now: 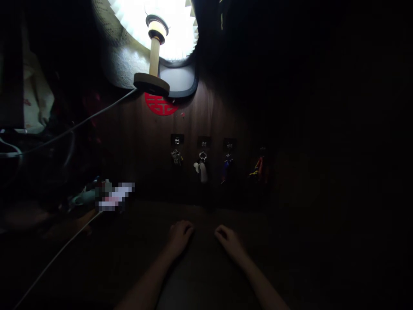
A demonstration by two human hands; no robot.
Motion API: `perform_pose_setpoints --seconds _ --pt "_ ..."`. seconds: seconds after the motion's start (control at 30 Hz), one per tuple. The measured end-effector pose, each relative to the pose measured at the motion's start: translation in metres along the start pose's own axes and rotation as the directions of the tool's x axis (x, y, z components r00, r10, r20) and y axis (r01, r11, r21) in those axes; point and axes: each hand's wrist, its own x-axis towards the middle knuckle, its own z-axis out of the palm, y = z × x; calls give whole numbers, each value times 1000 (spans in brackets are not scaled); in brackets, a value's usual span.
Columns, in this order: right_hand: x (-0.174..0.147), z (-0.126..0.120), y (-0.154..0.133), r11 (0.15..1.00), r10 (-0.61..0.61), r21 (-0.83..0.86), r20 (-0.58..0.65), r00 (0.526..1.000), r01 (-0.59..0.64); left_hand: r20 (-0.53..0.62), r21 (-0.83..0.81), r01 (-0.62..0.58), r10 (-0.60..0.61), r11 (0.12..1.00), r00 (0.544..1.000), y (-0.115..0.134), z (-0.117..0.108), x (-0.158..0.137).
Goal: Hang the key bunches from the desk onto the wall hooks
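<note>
My left hand (180, 237) rests on the dark tabletop (200, 275), its fingers curled in and the thumb close beside them. My right hand (229, 240) lies opposite, also loosely curled, with a small dark gap between thumb and fingers. The hands are apart from each other, and I see no object in either. Beyond them, on the dark wooden panel (145, 159), keys (176, 157), a key ring with whitish tags (202, 168), a bluish key bunch (227, 165) and a red-and-yellow bunch (258, 168) hang from small hooks. The light is very dim.
A lit lamp with a pleated shade (180, 38) stands out at the top, a wooden rod and dark disc (151, 84) in front. Near it is a red paper cut-out (161, 105). At left are a white cable (97, 114), a blurred-out item (116, 197) and a greenish object (85, 197).
</note>
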Motion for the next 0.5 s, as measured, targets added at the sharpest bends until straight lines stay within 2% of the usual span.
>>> perform_pose_setpoints --seconds 0.07,0.13,0.2,0.27,0.37,0.43,0.5 --pt "-4 2 -5 999 25 -32 17 1000 -25 44 -17 4 -3 1000 999 3 -3 -1" --pt "-11 5 -13 999 25 -23 55 998 -24 129 -104 -19 32 994 991 5 -7 -3" --pt "-21 10 -24 999 -9 53 135 991 2 262 -219 -30 88 975 961 7 -15 -7" --pt "-32 11 -39 986 -48 169 239 970 7 400 -308 16 114 951 909 11 -29 -16" --pt "-43 5 -64 942 -49 326 369 928 -80 512 -407 139 99 903 853 23 -63 -35" --pt "-48 -5 -83 891 -51 429 426 903 -152 498 -480 171 107 861 861 33 -91 -48" --pt "-50 -18 -99 786 -83 584 427 900 -205 484 -548 189 125 815 866 41 -119 -59"
